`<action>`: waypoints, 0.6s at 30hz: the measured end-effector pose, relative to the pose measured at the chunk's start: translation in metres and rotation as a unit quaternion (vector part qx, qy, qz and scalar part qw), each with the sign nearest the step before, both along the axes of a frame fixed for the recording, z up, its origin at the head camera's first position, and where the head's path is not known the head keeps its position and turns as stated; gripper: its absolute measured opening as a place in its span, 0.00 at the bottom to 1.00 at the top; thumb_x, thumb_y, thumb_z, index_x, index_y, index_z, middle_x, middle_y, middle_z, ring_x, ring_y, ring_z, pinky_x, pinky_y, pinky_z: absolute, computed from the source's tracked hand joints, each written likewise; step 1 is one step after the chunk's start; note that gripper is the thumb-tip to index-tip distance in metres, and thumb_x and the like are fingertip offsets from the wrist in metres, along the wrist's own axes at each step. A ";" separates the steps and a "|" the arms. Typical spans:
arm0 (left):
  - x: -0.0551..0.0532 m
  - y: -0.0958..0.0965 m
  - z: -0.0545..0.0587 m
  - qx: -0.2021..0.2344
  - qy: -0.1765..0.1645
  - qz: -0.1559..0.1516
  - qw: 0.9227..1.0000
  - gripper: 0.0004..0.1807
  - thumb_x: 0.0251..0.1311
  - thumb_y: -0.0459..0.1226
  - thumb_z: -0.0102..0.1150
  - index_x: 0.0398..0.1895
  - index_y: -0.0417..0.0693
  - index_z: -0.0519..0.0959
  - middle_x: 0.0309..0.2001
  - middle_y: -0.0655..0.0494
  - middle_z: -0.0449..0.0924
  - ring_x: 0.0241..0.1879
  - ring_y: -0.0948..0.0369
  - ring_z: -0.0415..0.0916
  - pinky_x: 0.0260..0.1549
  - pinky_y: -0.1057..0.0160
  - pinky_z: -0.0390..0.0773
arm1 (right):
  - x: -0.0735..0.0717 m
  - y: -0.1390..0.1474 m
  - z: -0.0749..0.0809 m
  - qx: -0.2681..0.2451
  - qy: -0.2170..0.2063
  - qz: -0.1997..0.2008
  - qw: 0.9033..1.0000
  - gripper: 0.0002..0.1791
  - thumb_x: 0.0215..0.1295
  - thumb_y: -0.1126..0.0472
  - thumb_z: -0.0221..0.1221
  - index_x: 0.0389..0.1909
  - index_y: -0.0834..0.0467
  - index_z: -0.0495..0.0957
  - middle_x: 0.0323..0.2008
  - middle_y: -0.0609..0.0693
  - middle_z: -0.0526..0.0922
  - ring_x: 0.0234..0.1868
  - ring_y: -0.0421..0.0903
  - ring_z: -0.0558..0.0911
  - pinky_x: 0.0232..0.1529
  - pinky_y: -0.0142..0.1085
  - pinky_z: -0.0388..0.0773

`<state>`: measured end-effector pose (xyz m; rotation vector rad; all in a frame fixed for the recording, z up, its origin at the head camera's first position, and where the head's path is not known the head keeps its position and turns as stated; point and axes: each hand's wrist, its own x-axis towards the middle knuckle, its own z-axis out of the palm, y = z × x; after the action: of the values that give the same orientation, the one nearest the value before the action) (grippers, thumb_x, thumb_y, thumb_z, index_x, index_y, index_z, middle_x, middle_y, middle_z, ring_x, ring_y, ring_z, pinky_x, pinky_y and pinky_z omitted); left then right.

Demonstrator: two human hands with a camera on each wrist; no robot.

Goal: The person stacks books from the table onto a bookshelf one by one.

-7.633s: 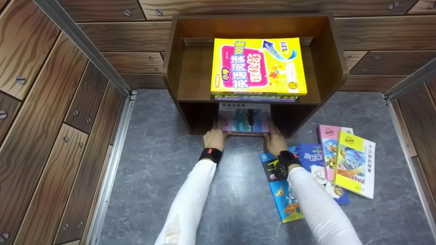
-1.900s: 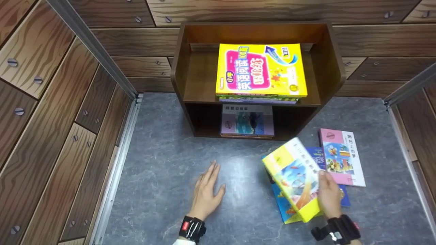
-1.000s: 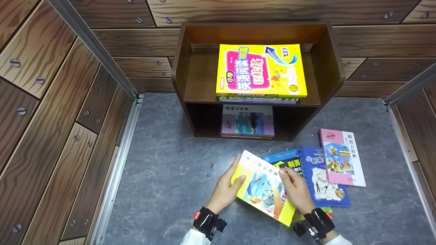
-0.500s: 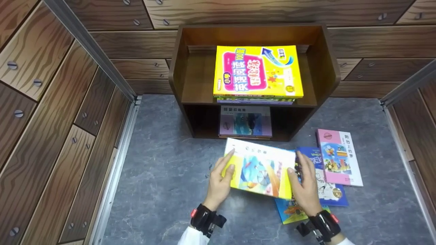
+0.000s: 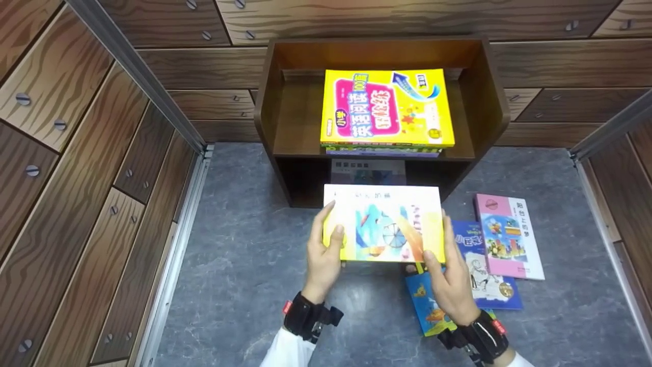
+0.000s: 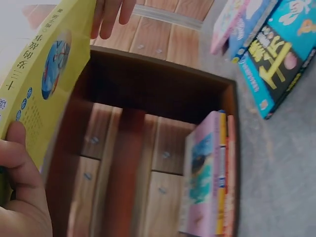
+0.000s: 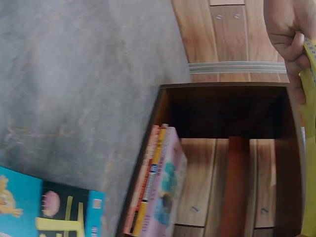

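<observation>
A yellow and white book (image 5: 387,224) is held level in front of the brown shelf (image 5: 262,102), a little above the floor. My left hand (image 5: 325,255) grips its left edge, thumb on the cover. On the right edge my right hand (image 5: 451,275) holds it the same way, thumb on top. The lower compartment has a small stack topped by a pink and white book (image 6: 202,168), partly hidden in the head view by the held book. On the upper board lies a stack with a yellow book (image 5: 387,109) on top.
To the right on the floor lie a pink book (image 5: 509,237), a blue book (image 5: 486,275) partly under it, and a light-blue book (image 5: 433,306) half behind my right hand. Wood-patterned panels (image 5: 122,163) stand at the left, back and right.
The yellow book was lifted by my right hand from the floor at right, then taken by both hands. It has been turned straight and moved toward the shelf's lower opening.
</observation>
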<state>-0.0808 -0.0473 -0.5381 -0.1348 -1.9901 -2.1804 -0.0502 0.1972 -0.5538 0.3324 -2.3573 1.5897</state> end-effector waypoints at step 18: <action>-0.033 -0.001 0.068 0.029 0.102 -0.035 0.994 0.36 0.71 0.29 0.54 0.76 0.32 0.50 0.66 0.33 0.68 0.54 0.50 0.79 0.46 0.57 0.87 | -0.044 0.004 0.067 -0.023 0.097 0.023 0.995 0.67 0.45 0.85 0.73 0.83 0.64 0.43 0.80 0.61 0.57 0.76 0.49 0.67 0.71 0.34 0.70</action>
<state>-0.1141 -0.0484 -0.4705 -0.4087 -1.8355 -2.1646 -0.0944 0.2010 -0.4867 0.5111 -2.1784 1.5520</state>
